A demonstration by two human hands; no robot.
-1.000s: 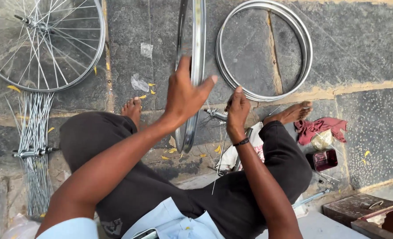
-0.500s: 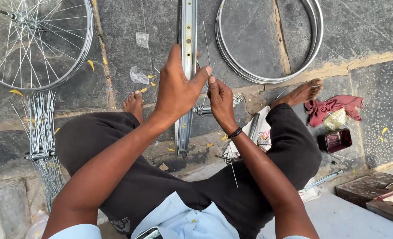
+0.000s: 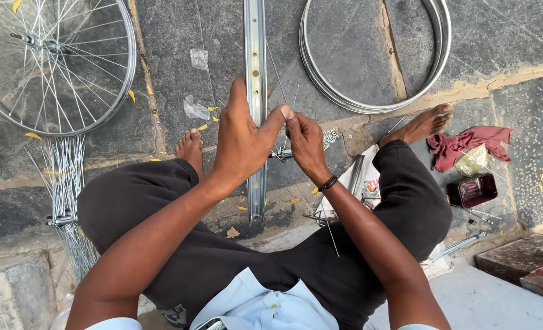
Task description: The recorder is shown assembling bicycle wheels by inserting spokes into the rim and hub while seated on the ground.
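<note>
Dark trousers and a pale blue shirt hem fill the bottom of the view, belonging to a person who sits with knees spread and bare feet on a stone floor. Both forearms reach forward between the knees. The left hand wraps around a bicycle rim that stands on edge, seen as a narrow upright metal strip, with fingers behind it and the thumb stretched across its front. The right hand, with a dark band at the wrist, sits just beside the rim, its fingertips pressed together pinching a thin spoke that slants up toward the rim. The two thumbs touch.

Beside the right knee lie loose spokes on paper. Further right are a red cloth and a small dark red container. By the left knee lies a bundle of spokes. Farther off, a fully spoked wheel lies flat at upper left, and stacked bare rims lie at upper right.
</note>
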